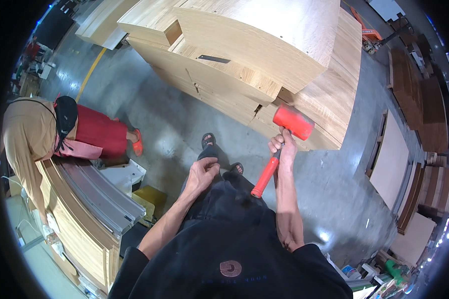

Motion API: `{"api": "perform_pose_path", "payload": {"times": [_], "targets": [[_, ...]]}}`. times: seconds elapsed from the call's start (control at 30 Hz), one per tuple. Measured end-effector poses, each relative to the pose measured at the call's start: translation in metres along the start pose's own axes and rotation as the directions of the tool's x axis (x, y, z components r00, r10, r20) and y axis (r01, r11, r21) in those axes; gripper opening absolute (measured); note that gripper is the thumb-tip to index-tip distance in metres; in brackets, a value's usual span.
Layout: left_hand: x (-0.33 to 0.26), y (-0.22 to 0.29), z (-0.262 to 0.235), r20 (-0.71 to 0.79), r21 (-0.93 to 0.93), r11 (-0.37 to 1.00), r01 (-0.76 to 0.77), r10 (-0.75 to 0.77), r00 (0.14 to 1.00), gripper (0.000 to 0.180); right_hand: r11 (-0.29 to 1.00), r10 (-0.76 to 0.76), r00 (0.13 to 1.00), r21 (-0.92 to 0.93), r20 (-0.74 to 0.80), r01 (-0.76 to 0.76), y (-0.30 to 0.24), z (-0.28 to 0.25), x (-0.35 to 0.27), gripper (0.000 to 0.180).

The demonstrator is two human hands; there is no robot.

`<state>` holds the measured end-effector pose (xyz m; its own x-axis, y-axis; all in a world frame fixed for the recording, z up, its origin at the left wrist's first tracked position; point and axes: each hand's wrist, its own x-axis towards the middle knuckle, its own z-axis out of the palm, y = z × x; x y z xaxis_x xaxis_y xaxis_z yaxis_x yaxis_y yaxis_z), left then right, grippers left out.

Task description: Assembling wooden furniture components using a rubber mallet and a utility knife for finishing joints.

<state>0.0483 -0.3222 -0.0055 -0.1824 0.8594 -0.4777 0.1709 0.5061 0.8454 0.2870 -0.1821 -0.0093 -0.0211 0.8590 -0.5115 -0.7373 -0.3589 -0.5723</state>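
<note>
Glossy grey floor (pixel 341 192) with yellow line (pixel 91 74), brown boards (pixel 433 112).

Red mallet (pixel 294 122), gripped near head, slanting

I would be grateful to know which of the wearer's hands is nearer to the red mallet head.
Right. The right hand grips the handle close beside the red mallet head; the left hand is away to the left, apart from the mallet.

Dark shirt (pixel 242 241) — round emblem (pixel 230 268), blue lettering (pixel 234 280)
</note>
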Motion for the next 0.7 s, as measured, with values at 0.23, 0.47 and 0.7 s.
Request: {"api": "perform_pose_path", "payload": {"times": [0.23, 0.47, 0.7], "targets": [[-0.005, 0.010, -0.001, 0.036, 0.033, 0.994, 0.107, -0.108, 0.994, 0.043, 0.993, -0.024, 0.998, -0.117, 0.060, 0.030, -0.008, 0.015, 0.005, 0.021], [-0.003, 0.009, 0.000, 0.027, 0.008, 0.997, 0.081, -0.082, 0.996, 0.044, 0.998, 0.035, 0.999, 0.053, 0.009, -0.035, 0.006, -0.015, 0.008, 0.019], [-0.004, 0.011, -0.001, 0.005, 0.058, 0.995, 0.078, -0.079, 0.997, 0.040, 0.993, 0.053, 0.997, 0.104, -0.056, -0.047, 0.014, -0.025, 0.032, 0.017]]}}
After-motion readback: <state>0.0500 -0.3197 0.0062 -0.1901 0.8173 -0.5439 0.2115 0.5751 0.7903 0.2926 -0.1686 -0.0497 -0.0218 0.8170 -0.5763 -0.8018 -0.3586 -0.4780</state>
